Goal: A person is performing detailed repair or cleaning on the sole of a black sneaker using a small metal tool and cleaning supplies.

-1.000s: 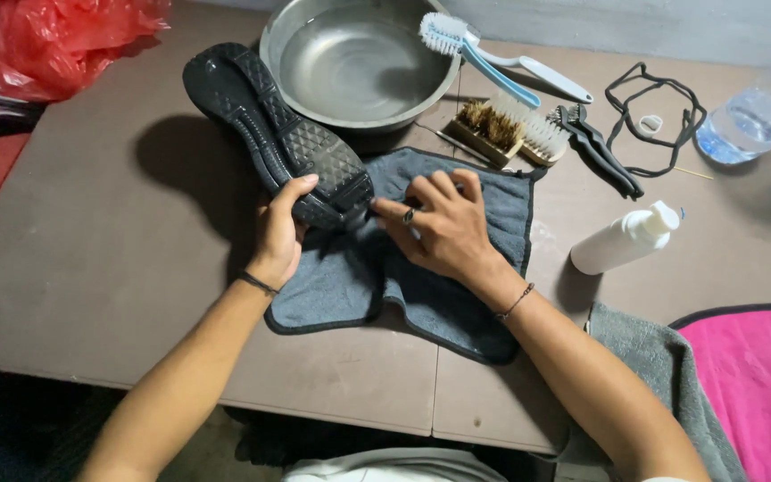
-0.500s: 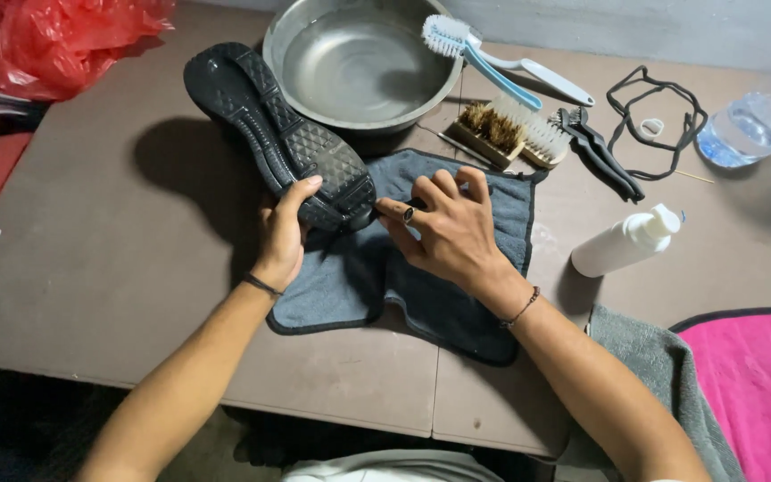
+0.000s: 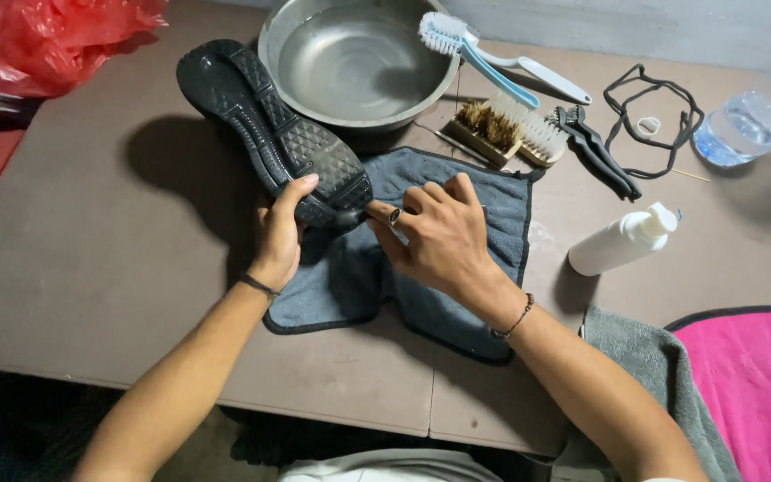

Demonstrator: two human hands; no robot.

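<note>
So the black rubber-soled shoe (image 3: 269, 129) lies sole-up, long axis running from its heel at both hands diagonally up-left toward the steel bowl (image 3: 354, 58). Left hand (image 3: 280, 234) grips the heel end; right hand (image 3: 435, 234) pinches a fold of grey microfibre cloth (image 3: 484, 192) against the heel, on the brown tabletop (image 3: 91, 268).

Bare arms — wristbands, finger ring (image 3: 394, 215)

**Packages around the steel basin**

A white squeeze bottle (image 3: 622, 243) lies on its side, right and below the basin (image 3: 355, 61). A clear plastic bottle (image 3: 746, 128) lies far right; a crumpled red bag (image 3: 55, 37) sits left.
</note>
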